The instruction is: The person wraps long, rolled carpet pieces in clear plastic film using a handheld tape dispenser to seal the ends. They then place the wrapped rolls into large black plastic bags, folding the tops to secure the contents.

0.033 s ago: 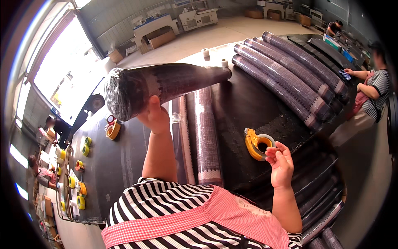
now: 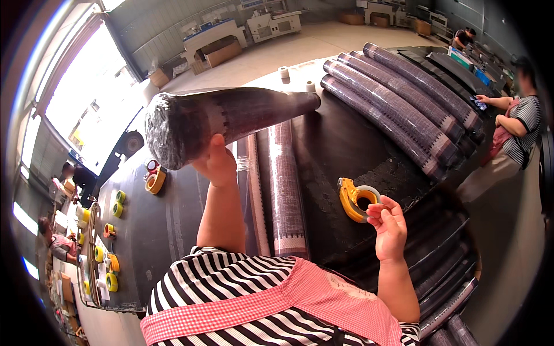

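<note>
My left hand (image 2: pixel 219 162) is closed round the underside of a dark rug roll (image 2: pixel 242 113) in clear plastic wrap. The roll's thick near end is raised at the left, and its far end reaches toward the back of the table. My right hand (image 2: pixel 392 229) is held up with fingers curled and thumb against them; anything between the fingertips is too small to make out. Just beyond those fingers is an orange tape dispenser (image 2: pixel 350 199) with a tape roll in it. Below the raised roll, another wrapped rug roll (image 2: pixel 284 190) lies on the black table (image 2: pixel 334 147).
Several wrapped rolls (image 2: pixel 392 104) lie side by side at the back right. More dark rolls (image 2: pixel 438 271) are stacked below the table's right edge. Tape rolls (image 2: pixel 118 203) and another dispenser (image 2: pixel 154 180) sit at the left. A co-worker (image 2: pixel 516 124) stands at the right.
</note>
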`<control>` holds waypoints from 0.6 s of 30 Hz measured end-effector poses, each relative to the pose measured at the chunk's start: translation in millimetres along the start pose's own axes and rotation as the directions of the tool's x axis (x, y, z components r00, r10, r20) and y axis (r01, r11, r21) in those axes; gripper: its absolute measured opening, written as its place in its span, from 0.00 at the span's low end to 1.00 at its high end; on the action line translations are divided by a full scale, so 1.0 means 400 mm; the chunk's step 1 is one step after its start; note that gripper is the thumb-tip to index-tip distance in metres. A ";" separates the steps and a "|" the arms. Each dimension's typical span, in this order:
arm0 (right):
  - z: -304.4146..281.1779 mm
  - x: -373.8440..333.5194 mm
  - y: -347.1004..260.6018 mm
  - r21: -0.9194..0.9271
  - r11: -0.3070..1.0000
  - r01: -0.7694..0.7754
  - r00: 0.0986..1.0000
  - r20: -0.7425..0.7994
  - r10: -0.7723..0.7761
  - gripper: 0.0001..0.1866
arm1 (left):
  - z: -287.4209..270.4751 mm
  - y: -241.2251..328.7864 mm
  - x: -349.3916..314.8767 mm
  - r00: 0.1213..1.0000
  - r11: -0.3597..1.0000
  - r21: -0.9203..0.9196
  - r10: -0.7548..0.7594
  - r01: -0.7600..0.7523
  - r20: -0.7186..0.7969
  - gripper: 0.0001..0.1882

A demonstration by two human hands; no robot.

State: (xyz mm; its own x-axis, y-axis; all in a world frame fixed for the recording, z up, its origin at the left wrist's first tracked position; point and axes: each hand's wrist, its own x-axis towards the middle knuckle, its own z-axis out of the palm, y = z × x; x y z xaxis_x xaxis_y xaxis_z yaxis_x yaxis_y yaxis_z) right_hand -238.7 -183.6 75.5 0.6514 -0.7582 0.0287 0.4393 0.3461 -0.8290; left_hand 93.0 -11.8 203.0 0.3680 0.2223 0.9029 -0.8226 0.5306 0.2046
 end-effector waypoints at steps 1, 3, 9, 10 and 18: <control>0.010 -0.003 -0.005 -0.024 0.999 0.026 0.999 0.038 -0.026 0.17 | 0.020 0.005 -0.008 0.999 0.998 0.039 0.043 -0.044 0.023 0.35; 0.027 -0.019 -0.027 -0.086 0.993 0.075 0.994 0.083 -0.068 0.17 | 0.051 0.005 -0.043 0.992 0.993 0.091 0.065 -0.075 0.103 0.37; 0.048 -0.086 -0.094 -0.283 0.795 0.536 0.843 0.226 -0.488 0.33 | 0.245 0.127 -0.155 0.820 0.993 0.042 0.066 -0.109 0.569 0.46; 0.039 -0.095 -0.079 -0.330 0.745 0.580 0.811 0.144 -0.567 0.45 | 0.312 0.159 -0.169 0.763 0.993 0.011 0.082 -0.115 0.641 0.48; -0.205 -0.034 0.050 -0.068 0.913 0.401 0.856 -0.327 -0.401 0.44 | 0.670 0.229 -0.607 0.122 0.975 -0.207 0.196 0.083 0.973 0.53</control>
State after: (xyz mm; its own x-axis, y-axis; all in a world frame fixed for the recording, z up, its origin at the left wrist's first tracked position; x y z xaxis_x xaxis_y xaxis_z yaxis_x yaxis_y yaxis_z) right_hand -289.5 -211.4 12.7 0.1790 -0.9684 0.1738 0.6205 -0.0260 -0.7838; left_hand -187.7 -236.3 103.8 -0.5379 -0.6648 0.5184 -0.6817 0.7047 0.1964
